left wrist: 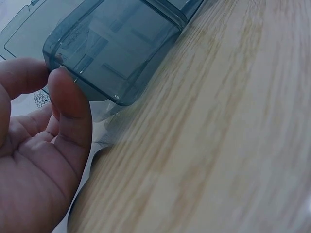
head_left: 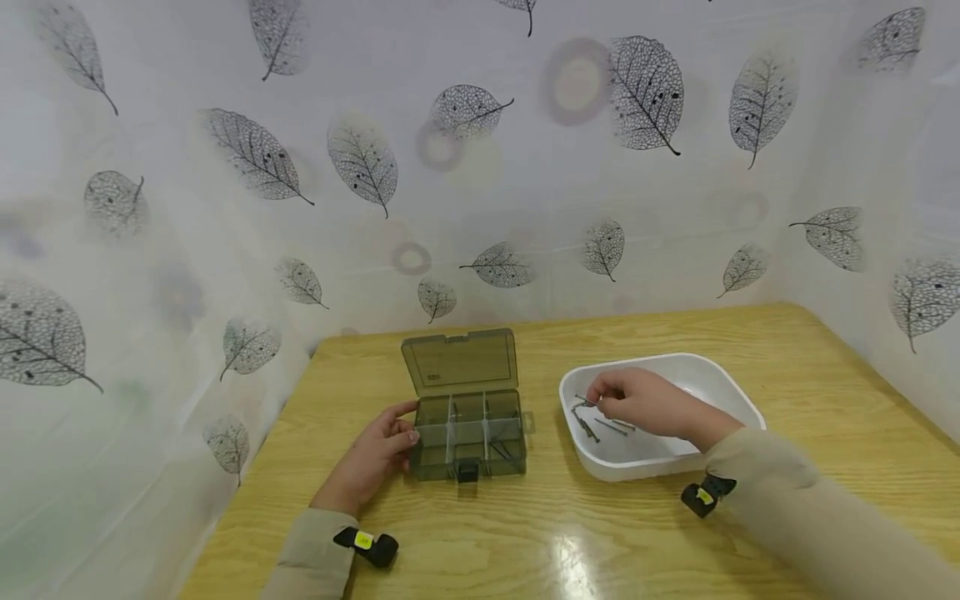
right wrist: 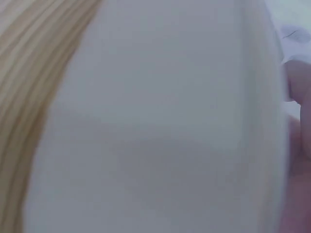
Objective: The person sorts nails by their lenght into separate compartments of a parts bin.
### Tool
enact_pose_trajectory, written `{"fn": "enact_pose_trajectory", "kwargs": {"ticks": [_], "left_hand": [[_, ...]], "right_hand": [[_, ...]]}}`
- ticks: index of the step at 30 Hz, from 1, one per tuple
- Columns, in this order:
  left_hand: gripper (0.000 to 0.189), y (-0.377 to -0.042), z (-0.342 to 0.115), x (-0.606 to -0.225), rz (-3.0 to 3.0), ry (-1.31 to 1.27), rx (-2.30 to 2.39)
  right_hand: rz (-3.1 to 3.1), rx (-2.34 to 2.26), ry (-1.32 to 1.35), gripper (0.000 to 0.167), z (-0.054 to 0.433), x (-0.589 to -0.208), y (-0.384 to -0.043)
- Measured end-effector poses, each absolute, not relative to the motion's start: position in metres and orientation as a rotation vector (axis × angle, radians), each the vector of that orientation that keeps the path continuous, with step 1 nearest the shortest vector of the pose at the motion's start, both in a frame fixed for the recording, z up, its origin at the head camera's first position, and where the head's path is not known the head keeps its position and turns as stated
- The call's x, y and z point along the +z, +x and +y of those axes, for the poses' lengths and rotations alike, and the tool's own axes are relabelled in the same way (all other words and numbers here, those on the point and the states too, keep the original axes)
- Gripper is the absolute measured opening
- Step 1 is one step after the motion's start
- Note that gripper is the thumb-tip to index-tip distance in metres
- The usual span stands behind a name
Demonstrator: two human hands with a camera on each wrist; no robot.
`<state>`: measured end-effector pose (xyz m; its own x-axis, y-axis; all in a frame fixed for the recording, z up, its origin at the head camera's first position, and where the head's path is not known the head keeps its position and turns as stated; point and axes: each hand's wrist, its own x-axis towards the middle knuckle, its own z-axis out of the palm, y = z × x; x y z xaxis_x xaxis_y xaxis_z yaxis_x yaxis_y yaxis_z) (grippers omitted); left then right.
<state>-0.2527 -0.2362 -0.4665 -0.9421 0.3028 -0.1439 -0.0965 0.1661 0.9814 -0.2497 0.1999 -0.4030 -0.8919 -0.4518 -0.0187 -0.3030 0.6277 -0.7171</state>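
Note:
A see-through dark compartment box (head_left: 468,433) stands on the table with its lid (head_left: 461,362) raised at the back. My left hand (head_left: 378,454) grips the box's left edge between thumb and fingers, which the left wrist view shows close up. Several dark screws (head_left: 502,450) lie in its front right compartment. Over the left part of a white tray (head_left: 626,471), my right hand (head_left: 648,404) pinches a thin screw (head_left: 583,400) at its fingertips. Several loose screws (head_left: 611,427) lie on the tray floor below. In the right wrist view the tray's wall hides the fingertips.
The wooden table (head_left: 510,542) carries the box on the left and the tray on the right. A black latch (head_left: 467,472) sticks out at the box's front. A leaf-patterned white curtain (head_left: 510,192) borders the table behind and at both sides.

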Motion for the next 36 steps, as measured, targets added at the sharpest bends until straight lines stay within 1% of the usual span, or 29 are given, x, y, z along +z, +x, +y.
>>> {"fn": "enact_pose_trajectory", "kwargs": {"ticks": [2, 5, 11, 18, 24, 30, 36], "left_hand": [[0.056, -0.253, -0.236, -0.467, 2.143, 0.195, 1.839], [0.057, -0.253, -0.237, -0.467, 2.137, 0.209, 1.837], [0.058, -0.252, -0.237, -0.467, 2.135, 0.221, 1.840], [0.058, -0.251, -0.236, -0.466, 2.144, 0.211, 1.835], [0.058, -0.251, -0.237, -0.467, 2.154, 0.209, 1.825], [0.058, -0.251, -0.238, -0.466, 2.145, 0.229, 1.815], [0.058, -0.252, -0.238, -0.466, 2.140, 0.234, 1.811]], "right_hand": [[2.643, -1.147, -0.601, 0.016, 0.191, -0.399, -0.248], [2.640, -1.171, -0.572, 0.018, 0.175, -0.395, -0.248], [2.660, -1.197, -0.574, 0.016, 0.143, -0.391, -0.251], [2.654, -1.239, -0.520, 0.020, 0.114, -0.392, -0.259], [2.666, -1.248, -0.534, 0.023, 0.096, -0.393, -0.269], [2.751, -1.158, -0.553, 0.021, 0.083, -0.394, -0.275], [2.772, -1.122, -0.539, 0.020, 0.080, -0.399, -0.280]]}}
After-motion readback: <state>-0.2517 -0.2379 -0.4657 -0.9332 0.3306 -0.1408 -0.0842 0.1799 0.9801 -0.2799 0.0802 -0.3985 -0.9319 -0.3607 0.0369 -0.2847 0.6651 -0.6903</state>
